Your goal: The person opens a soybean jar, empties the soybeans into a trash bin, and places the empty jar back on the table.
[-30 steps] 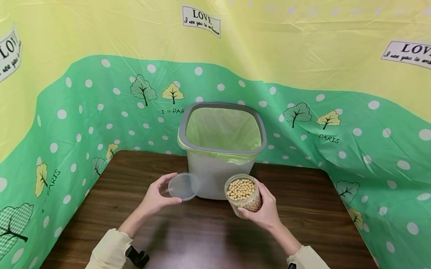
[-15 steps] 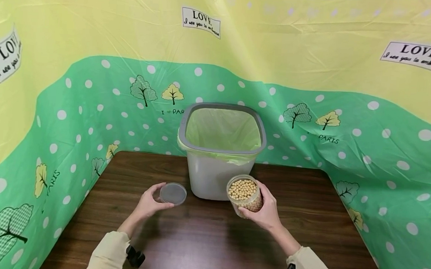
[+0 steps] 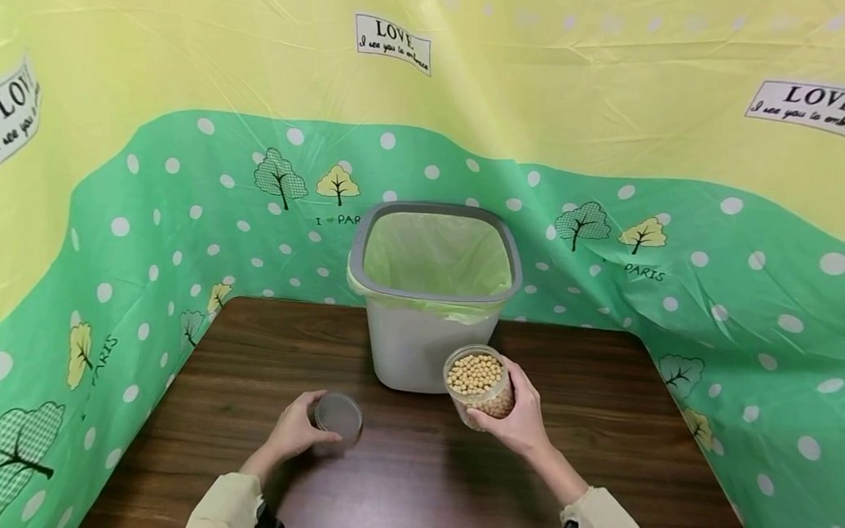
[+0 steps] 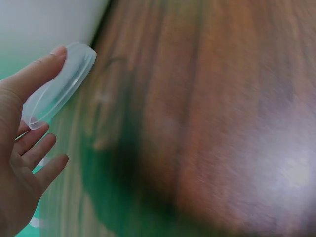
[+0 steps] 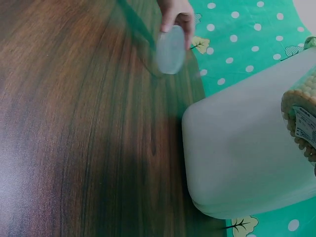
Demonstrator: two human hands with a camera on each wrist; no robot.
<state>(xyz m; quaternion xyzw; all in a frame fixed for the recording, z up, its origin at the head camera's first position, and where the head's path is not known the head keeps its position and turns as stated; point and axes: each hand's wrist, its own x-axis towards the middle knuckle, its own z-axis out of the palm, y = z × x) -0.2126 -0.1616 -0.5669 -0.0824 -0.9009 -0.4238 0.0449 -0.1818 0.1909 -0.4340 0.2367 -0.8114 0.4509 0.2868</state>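
Observation:
My left hand (image 3: 295,430) pinches a round clear plastic lid (image 3: 339,416) by its edge, low over the left part of the table. In the left wrist view the thumb lies on one side of the lid (image 4: 64,84) and fingers show at its lower edge. My right hand (image 3: 520,416) grips a clear jar (image 3: 486,385), uncovered and tilted, filled close to the rim with round beige beans (image 3: 475,374). The jar stays up in front of the bin. From the right wrist view, a printed label (image 5: 305,123) shows on the jar's underside.
A grey-rimmed bin (image 3: 417,345) lined with a green bag (image 3: 434,257) stands at the back middle of the dark wooden table (image 3: 406,492). A patterned green and yellow cloth (image 3: 616,228) hangs behind and at both sides.
My left hand has carried the lid left, toward me and down to just over the table. The right hand and jar have stayed nearly still.

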